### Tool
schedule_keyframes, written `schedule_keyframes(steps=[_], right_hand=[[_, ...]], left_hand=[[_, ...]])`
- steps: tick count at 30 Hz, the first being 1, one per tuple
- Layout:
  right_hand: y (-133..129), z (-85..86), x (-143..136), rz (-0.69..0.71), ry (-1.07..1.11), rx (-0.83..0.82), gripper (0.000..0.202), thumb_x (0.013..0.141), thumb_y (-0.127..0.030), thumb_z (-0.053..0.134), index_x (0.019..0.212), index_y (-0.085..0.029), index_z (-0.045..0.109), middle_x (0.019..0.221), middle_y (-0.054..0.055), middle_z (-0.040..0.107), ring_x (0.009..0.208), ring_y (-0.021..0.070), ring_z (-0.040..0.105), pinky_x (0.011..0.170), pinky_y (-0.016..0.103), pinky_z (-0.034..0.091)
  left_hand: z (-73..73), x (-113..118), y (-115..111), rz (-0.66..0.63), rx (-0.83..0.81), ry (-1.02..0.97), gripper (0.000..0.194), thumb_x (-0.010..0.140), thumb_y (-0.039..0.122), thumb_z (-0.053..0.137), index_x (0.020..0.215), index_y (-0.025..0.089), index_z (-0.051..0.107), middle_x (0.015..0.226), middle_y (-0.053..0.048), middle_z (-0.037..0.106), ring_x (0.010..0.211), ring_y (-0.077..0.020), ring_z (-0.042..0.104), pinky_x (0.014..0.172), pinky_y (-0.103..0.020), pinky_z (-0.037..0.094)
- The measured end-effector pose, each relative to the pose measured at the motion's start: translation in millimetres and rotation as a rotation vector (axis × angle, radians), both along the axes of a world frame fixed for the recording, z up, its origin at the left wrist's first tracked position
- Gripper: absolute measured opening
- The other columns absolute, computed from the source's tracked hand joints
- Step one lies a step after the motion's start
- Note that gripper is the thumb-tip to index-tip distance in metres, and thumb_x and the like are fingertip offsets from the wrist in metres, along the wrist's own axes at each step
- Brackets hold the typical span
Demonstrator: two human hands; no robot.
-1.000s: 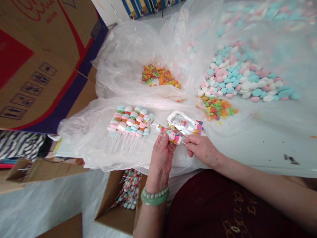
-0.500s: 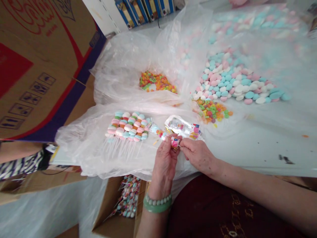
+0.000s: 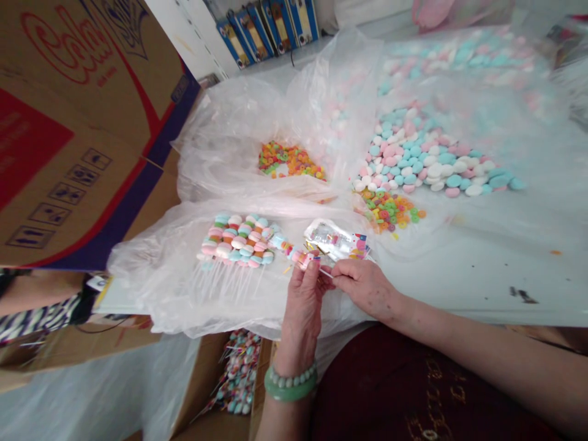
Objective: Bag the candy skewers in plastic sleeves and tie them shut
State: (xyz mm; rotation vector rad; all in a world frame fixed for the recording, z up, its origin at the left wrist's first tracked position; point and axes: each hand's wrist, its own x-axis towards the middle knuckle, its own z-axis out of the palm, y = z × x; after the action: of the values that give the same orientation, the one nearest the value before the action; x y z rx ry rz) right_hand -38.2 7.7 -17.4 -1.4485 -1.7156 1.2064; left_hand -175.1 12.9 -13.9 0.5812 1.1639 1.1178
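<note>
At centre frame, just below the middle, the left hand (image 3: 303,300) and right hand (image 3: 362,285) met over the near edge of the table (image 3: 482,275). The left hand pinched a candy skewer (image 3: 301,257) between thumb and fingers, its candy end pointing up-left. The right hand, fingers closed narrow, gripped the thin stick end (image 3: 325,273) of the same skewer. A green bracelet (image 3: 290,387) sat on the left wrist.

Left of the hands, a row of finished skewers (image 3: 236,239) lay on a plastic sheet (image 3: 160,269), sticks pointing toward the bottom of the frame. Just above the hands lay a pile of small wrappers (image 3: 337,240). Upper centre: ring candies (image 3: 289,160) in a plastic bag. Upper right: pastel round candies (image 3: 427,162), with a smaller heap of coloured rings (image 3: 390,211) beside them. Upper left: large cardboard box (image 3: 68,135). Bottom centre: an open carton (image 3: 241,373) holding more skewers.
</note>
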Motion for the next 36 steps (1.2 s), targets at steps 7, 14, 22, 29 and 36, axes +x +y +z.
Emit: schedule_keyframes(steps=[7, 14, 22, 29, 36], right_hand=[[-4.5, -5.0, 2.3, 0.026, -0.03, 0.103, 0.016, 0.085, -0.015, 0.054, 0.07, -0.019, 0.059, 0.064, -0.003, 0.054, 0.065, 0.0128, 0.051, 0.062, 0.023, 0.032], [6.9, -7.3, -9.5, 0.013, -0.101, 0.296, 0.023, 0.088, -0.014, 0.051, 0.067, -0.018, 0.057, 0.068, -0.001, 0.059, 0.069, 0.0137, 0.055, 0.065, 0.024, 0.035], [3.2, -17.5, 0.7, -0.02, -0.097, 0.301, 0.018, 0.087, -0.009, 0.047, 0.091, -0.018, 0.062, 0.093, 0.005, 0.068, 0.087, 0.0168, 0.062, 0.079, 0.026, 0.043], [-2.9, -13.8, 9.5, -0.005, -0.235, 0.563, 0.015, 0.09, -0.015, 0.046, 0.092, -0.016, 0.061, 0.082, 0.005, 0.064, 0.075, 0.0169, 0.057, 0.068, 0.025, 0.04], [-12.9, -15.9, 4.4, 0.042, -0.276, 0.721, 0.023, 0.095, -0.013, 0.039, 0.087, -0.015, 0.06, 0.082, 0.007, 0.061, 0.075, 0.017, 0.055, 0.068, 0.026, 0.04]], left_hand=[[1.1, -5.2, -1.7, -0.027, 0.034, 0.071, 0.039, 0.069, 0.035, 0.079, 0.094, 0.013, 0.06, 0.054, 0.005, 0.052, 0.045, -0.0071, 0.046, 0.046, -0.018, 0.035], [1.4, 1.9, -2.9, -0.046, -0.031, -0.119, 0.037, 0.067, 0.032, 0.081, 0.088, 0.015, 0.056, 0.05, 0.007, 0.049, 0.038, -0.0051, 0.041, 0.041, -0.016, 0.03], [0.2, 15.9, -10.9, -0.232, -0.084, -0.117, 0.03, 0.072, 0.034, 0.076, 0.082, 0.015, 0.055, 0.045, 0.008, 0.043, 0.035, -0.0044, 0.033, 0.037, -0.016, 0.023], [12.4, 9.1, -9.7, -0.382, -0.07, -0.058, 0.034, 0.073, 0.04, 0.076, 0.066, 0.012, 0.059, 0.055, 0.001, 0.051, 0.049, -0.0073, 0.045, 0.046, -0.018, 0.035], [3.4, 4.5, -5.4, -0.065, -0.12, -0.255, 0.032, 0.066, 0.033, 0.082, 0.088, 0.013, 0.07, 0.093, -0.005, 0.067, 0.086, -0.0153, 0.06, 0.076, -0.025, 0.05]])
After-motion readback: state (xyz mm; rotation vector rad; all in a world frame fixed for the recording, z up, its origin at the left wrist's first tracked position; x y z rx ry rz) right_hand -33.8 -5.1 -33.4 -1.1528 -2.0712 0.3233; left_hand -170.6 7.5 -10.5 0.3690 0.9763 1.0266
